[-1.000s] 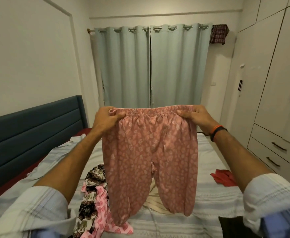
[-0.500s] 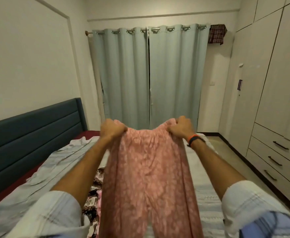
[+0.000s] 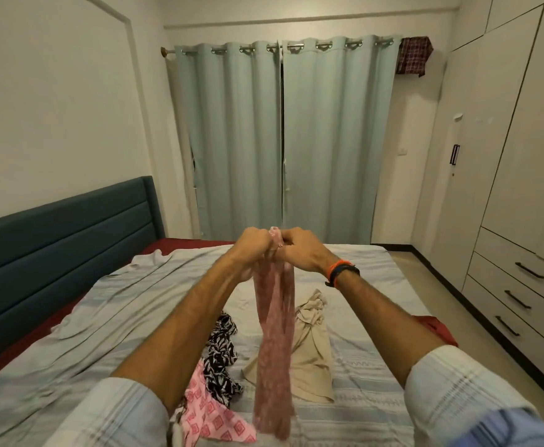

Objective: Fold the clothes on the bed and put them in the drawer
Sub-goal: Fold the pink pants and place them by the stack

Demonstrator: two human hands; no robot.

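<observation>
Head view: both hands' grip (image 3: pixel 254 250) (image 3: pixel 303 253) pinches pink trousers (image 3: pixel 274 350) (fingertips hidden)

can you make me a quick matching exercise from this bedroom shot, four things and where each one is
Things:
1. pink trousers
2. beige garment
3. checked cloth
4. black-and-white garment

Places:
A. hung at the right end of the curtain rod
B. held up by both hands
C. on the bed, right of the hanging trousers
D. on the bed, left of the hanging trousers

Pairs: 1-B, 2-C, 3-A, 4-D
</observation>
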